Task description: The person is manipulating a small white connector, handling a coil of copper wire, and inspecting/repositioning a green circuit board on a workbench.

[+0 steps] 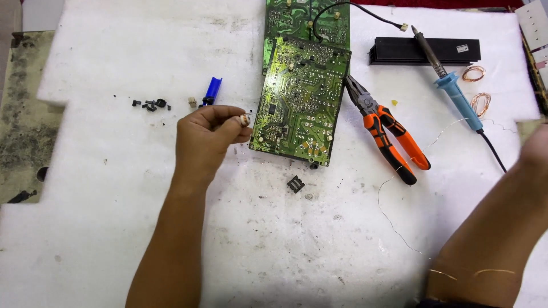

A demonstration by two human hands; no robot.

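Observation:
My left hand [206,138] pinches a small round beige component [244,120] between thumb and fingers, just left of a green circuit board [301,100] lying solder side up on the white foam mat [274,239]. A second green board [297,20] lies under it at the back. My right hand [536,151] is at the right edge, blurred and mostly out of frame; its fingers do not show. A thin wire [399,171] curls across the mat toward my right forearm.
Orange-handled pliers [385,128] lie right of the board. A blue-handled soldering iron [451,85] rests against a black heatsink bar [425,50], with copper wire coils [479,102] beside it. A small black part [295,183], several black bits [149,104] and a blue clip [212,89] sit on the mat.

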